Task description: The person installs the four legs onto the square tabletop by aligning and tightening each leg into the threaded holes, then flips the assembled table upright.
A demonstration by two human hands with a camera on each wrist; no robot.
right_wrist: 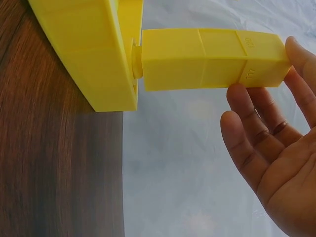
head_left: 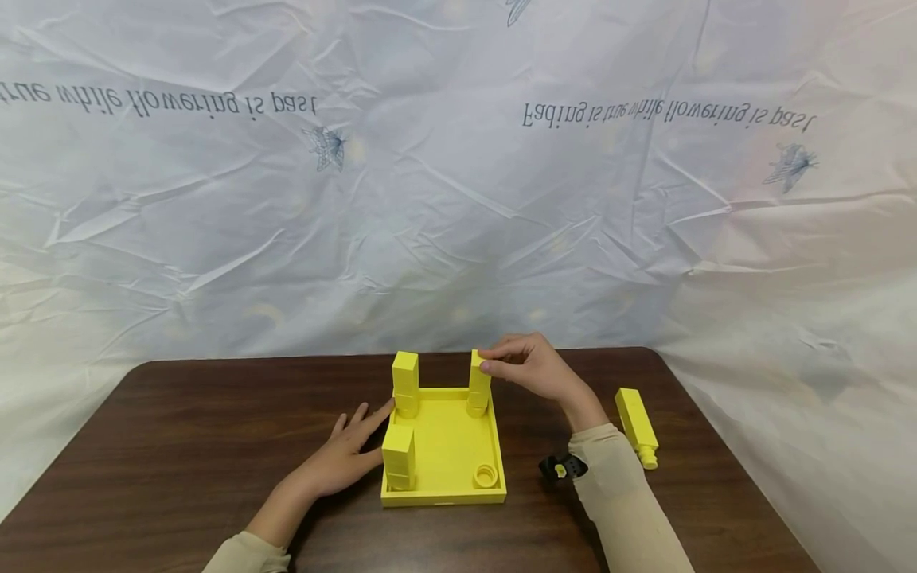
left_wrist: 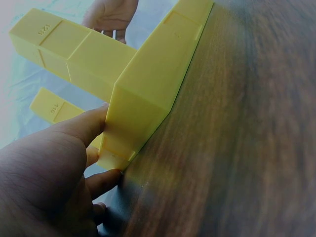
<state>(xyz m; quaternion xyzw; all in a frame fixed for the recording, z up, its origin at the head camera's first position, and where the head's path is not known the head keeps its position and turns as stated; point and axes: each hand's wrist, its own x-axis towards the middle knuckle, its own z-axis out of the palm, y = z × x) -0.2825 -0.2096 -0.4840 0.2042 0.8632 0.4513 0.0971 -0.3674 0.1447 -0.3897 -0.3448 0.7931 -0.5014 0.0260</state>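
A shallow yellow tray (head_left: 442, 442) lies on the table. At its far right corner a square yellow post (head_left: 478, 391) stands upright, and my right hand (head_left: 542, 368) pinches its top end between thumb and fingers. The right wrist view shows a narrow round neck (right_wrist: 138, 61) between this post and the tray. My left hand (head_left: 340, 459) touches the tray's left wall with its fingers spread. Two more posts stand on the left side, one at the far corner (head_left: 405, 382) and one at the near corner (head_left: 398, 455). A round socket (head_left: 485, 476) shows at the near right corner.
A loose yellow post (head_left: 636, 420) with a round knobbed end lies on the table (head_left: 215, 430) to the right, beyond my right forearm. Behind the table hangs a wrinkled white printed cloth (head_left: 444, 199). A black strap device (head_left: 562, 467) sits at my right wrist.
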